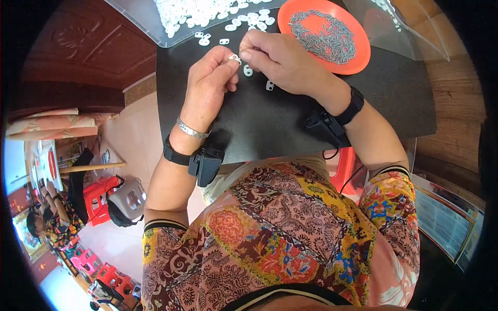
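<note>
Left hand (210, 83) up over the black board (290, 124), thumb and first finger pressed together, pinching one small white plastic piece (235, 57) at the tips. Right hand (277, 57) just beside it, fingertips bunched tight and touching the same little piece; something thin maybe held there, too small to tell. Both hands closed, no spread fingers. So the small white plastic piece up in the air, between the two hands, not lying on the board. Two more loose white pieces (248, 70) on the board right under the hands, a few more near the heap of white pieces (207, 13) at the far edge. Orange plate (358, 49) full of tiny grey metal pins (324, 33) off to the right, near the right hand. Black wrist straps (175, 154) with small boxes on both arms. Easy to go wrong here, probably: so small a piece, so little to hold, could slip out and drop to the lap or the floor. Could get lost down there. A hard squeeze could maybe flip it away. A bump from the right wrist could tip the plate and spill the pins. A sweep of a hand could push the loose pieces off the edge. Sharp pin ends could poke a finger.
</note>
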Demonstrator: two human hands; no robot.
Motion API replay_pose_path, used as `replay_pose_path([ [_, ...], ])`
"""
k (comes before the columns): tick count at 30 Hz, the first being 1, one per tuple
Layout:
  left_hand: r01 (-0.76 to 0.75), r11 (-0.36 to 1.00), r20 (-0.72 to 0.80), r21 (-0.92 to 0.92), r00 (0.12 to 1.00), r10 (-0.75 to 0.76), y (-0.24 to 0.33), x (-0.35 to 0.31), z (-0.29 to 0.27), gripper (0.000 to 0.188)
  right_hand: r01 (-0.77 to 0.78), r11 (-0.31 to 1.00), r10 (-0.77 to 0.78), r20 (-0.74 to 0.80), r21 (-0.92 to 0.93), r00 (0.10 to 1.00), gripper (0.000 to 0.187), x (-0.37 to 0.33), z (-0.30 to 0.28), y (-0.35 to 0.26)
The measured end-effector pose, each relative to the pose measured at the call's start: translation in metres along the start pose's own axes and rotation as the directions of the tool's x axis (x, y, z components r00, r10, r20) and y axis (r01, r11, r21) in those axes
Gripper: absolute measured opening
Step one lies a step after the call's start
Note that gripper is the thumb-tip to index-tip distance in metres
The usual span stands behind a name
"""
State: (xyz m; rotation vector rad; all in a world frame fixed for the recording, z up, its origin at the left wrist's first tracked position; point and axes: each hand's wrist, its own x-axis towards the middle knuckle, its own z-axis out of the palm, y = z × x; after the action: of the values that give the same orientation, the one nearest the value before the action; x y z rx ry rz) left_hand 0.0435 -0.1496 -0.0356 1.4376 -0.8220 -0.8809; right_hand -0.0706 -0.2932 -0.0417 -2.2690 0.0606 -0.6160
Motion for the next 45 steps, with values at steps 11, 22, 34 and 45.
replay_pose_path([
  [11,0.012,1.000,-0.010,-0.008,1.000,-0.012,0.001,-0.001,-0.001,0.012,-0.023,0.997,0.021,0.023,0.069,0.999,0.015,0.001,-0.001,-0.001],
  [22,-0.020,1.000,0.025,0.019,1.000,0.019,-0.003,-0.001,0.003,0.014,-0.045,0.998,0.045,0.022,0.032,0.999,0.017,-0.002,-0.002,-0.005],
  [34,-0.039,0.995,-0.017,-0.089,0.999,0.038,-0.006,0.001,0.008,0.013,-0.004,0.998,0.003,-0.012,-0.063,1.000,0.014,0.000,-0.009,-0.011],
  [45,-0.115,0.954,-0.177,-0.278,0.982,0.066,-0.012,0.023,-0.026,0.016,0.331,0.879,-0.335,0.049,-0.342,0.941,0.015,0.005,-0.009,0.018],
])
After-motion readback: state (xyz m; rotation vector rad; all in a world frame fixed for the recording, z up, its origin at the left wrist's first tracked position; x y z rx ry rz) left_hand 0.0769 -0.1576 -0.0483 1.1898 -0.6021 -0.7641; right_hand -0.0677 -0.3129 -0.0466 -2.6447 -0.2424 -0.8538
